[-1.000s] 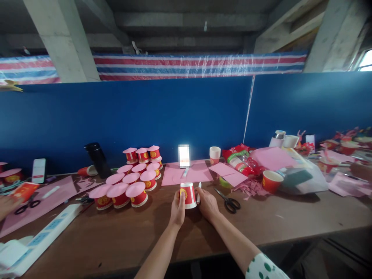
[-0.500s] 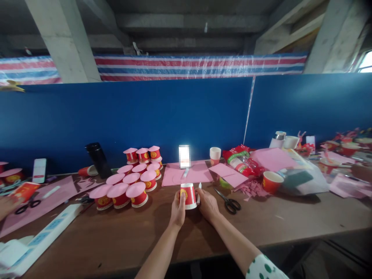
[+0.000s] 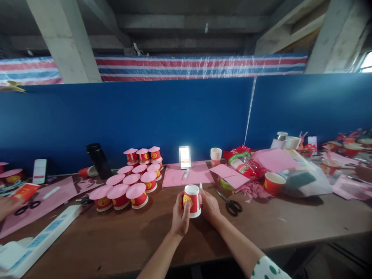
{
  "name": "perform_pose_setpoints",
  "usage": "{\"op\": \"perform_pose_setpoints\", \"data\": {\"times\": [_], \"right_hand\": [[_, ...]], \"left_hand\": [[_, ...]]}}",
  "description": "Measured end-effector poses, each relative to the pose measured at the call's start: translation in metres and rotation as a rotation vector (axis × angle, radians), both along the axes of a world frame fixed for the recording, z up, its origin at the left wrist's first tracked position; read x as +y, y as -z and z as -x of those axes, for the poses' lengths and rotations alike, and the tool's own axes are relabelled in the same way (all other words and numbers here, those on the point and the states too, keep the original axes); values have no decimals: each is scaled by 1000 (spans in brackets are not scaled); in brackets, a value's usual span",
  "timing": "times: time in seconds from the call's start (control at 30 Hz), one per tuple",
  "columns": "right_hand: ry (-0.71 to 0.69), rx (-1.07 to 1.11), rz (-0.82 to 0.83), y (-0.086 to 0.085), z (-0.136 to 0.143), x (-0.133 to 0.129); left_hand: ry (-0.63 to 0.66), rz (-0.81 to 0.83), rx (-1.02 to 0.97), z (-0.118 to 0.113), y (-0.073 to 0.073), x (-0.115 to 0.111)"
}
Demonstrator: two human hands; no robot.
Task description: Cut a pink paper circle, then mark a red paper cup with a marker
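Note:
Upside down in front of me is a red paper cup (image 3: 195,205) with a gold emblem and a white base on top. My left hand (image 3: 180,217) is wrapped around its left side, thumb across the front. Close against the cup's right side, my right hand (image 3: 210,208) grips a slim white pen-like tube (image 3: 201,187), tip pointing up; its lower part is mostly hidden by the fingers. Black-handled scissors (image 3: 231,205) lie right of this hand. To the left stand several upturned red cups (image 3: 138,200) topped with pink paper discs (image 3: 135,190).
Behind the cup, a phone with a blurred screen (image 3: 185,158) stands by a pink sheet (image 3: 197,174). A white power strip (image 3: 43,240) and black bottle (image 3: 99,161) are at left. Another person's hand (image 3: 8,207) shows at the far left. Right are a red cup (image 3: 273,185) and paper scraps (image 3: 252,188).
Both hands have brought the cup slightly nearer and to the right. Its top is tipped more toward me, showing more of the white base. The white tube has come along in my right hand.

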State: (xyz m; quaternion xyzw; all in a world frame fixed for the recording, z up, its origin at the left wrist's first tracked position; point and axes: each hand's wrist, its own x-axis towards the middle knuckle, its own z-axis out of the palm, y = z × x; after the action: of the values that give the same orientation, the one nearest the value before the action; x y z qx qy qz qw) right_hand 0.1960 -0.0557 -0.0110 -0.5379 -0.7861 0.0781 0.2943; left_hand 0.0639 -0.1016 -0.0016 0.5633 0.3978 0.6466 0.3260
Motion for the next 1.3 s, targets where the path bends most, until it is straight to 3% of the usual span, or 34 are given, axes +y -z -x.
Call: {"op": "perform_pose_setpoints", "data": {"times": [0.23, 0.4, 0.53, 0.67, 0.87, 1.17, 1.3], "right_hand": [[-70, 62, -14, -10, 2, -1], [-141, 145, -63, -30, -8, 14], [-113, 228, -138, -39, -17, 40], [-63, 397, -228, -28, -16, 54], [-105, 514, -309, -8, -14, 47], [-149, 647, -208, -12, -6, 31], [-220, 654, -197, -15, -3, 19]], "left_hand": [[93, 6, -59, -1, -26, -4], [-27, 46, -117, 18, -38, 36], [-119, 141, -198, 30, -28, 77], [-135, 217, -250, 29, -11, 98], [-49, 306, -381, 33, 10, 98], [126, 432, -619, 39, 20, 104], [56, 471, -575, 39, 28, 106]]}}
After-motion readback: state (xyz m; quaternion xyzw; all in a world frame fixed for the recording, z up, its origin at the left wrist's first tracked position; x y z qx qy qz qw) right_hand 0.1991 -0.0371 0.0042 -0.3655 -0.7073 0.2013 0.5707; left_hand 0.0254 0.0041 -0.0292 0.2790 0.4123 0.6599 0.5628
